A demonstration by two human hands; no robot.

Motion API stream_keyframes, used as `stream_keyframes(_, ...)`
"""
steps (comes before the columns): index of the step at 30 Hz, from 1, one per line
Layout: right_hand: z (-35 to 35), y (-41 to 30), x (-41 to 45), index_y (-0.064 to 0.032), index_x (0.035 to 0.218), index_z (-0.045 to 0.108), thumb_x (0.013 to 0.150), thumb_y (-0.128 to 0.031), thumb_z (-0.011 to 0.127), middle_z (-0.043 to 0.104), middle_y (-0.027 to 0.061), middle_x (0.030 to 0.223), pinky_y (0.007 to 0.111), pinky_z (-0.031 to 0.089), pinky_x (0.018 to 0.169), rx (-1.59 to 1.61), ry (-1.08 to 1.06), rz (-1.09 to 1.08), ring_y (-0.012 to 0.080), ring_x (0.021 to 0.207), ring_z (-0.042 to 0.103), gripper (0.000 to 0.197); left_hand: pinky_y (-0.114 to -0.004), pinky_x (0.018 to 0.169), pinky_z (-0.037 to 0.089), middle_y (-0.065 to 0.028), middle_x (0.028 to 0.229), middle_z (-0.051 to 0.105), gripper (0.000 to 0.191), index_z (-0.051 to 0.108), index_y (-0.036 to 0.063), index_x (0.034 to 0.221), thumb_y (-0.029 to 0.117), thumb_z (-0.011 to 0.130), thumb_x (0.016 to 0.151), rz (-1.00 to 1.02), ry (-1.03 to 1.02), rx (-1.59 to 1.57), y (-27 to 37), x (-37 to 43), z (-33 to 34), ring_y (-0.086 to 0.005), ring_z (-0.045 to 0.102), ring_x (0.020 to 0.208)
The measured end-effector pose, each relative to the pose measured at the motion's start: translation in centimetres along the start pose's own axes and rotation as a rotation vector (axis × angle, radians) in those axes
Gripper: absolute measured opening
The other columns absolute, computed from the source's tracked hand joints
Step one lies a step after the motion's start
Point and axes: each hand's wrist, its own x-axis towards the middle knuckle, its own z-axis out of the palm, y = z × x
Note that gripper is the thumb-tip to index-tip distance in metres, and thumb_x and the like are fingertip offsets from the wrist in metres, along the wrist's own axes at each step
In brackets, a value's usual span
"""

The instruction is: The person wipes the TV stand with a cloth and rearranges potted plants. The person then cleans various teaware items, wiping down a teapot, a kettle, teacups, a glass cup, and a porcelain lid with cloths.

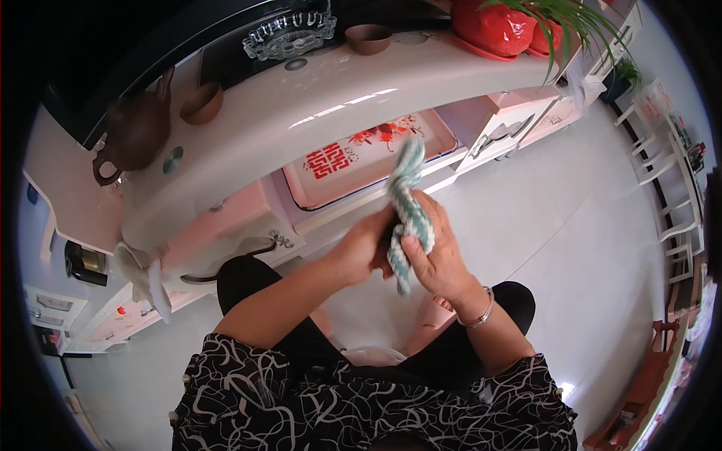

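A green and white cloth [414,220], twisted and bunched, is held up in front of me between my hands. My right hand [443,248], with a bracelet at the wrist, grips it with the thumb pressed on its near side. My left hand [361,242] is closed around a small dark brown object [389,231] behind the cloth; most of that object is hidden, so its kind cannot be told. On the table ahead are a brown clay teapot [138,132], a brown cup [201,104] and another brown cup [368,39].
The glossy pale table [316,107] curves across ahead, above a shelf with a red-patterned tray [338,180]. At its back stand a glass dish [290,36] and a red plant pot [491,28]. A pale cloth [141,270] hangs at the left end. White chairs [660,163] stand far right.
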Motion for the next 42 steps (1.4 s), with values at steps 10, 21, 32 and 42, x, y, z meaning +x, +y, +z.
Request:
stream_keyframes(10, -0.3, -1.3, 0.6, 0.0009, 0.080, 0.055, 0.089, -0.047, 0.036, 0.053, 0.0029, 0.065, 0.023, 0.040, 0.053, 0.833, 0.289, 0.774, 0.0091, 0.060, 0.047, 0.052, -0.025, 0.032, 0.027, -0.0045, 0.042, 0.037, 0.036, 0.046, 0.0038, 0.071, 0.028, 0.029, 0.091, 0.002, -0.101, 0.305, -0.8, -1.0, 1.0, -0.0112, 0.032, 0.031)
stream_keyframes(21, -3.9, -0.4, 2.2, 0.0035, 0.068, 0.053, 0.088, -0.039, 0.045, 0.048, -0.0001, 0.058, 0.024, 0.038, 0.050, 0.432, 0.276, 0.621, 0.0065, 0.057, 0.042, 0.047, -0.030, 0.042, 0.037, -0.0102, 0.049, 0.050, 0.032, 0.055, -0.0020, 0.073, 0.026, 0.047, 0.085, 0.726, 0.421, 1.129, 2.5, 1.5, 2.0, -0.0156, 0.046, 0.040)
stream_keyframes(32, -5.2, 4.2, 3.2, 0.0055, 0.092, 0.054, 0.080, -0.046, 0.055, 0.057, 0.0068, 0.080, 0.024, 0.045, 0.064, 0.945, 0.375, 0.663, 0.0121, 0.071, 0.053, 0.053, -0.041, 0.062, 0.044, -0.0193, 0.063, 0.058, 0.034, 0.061, -0.0006, 0.063, 0.028, 0.048, 0.075, 0.892, 0.880, 1.633, 18.9, 5.7, 7.5, -0.0346, 0.058, 0.063)
stream_keyframes(42, -5.4, 5.4, 2.9, 0.0017, 0.086, 0.056, 0.081, -0.044, 0.055, 0.057, 0.0040, 0.074, 0.023, 0.044, 0.060, 0.843, 0.249, 0.712, 0.0093, 0.065, 0.052, 0.046, -0.037, 0.083, 0.028, -0.0068, 0.098, 0.060, 0.028, 0.066, 0.0087, 0.083, 0.031, 0.051, 0.074, 0.401, 0.937, 1.874, 22.6, 12.0, 6.3, -0.0208, 0.044, 0.102)
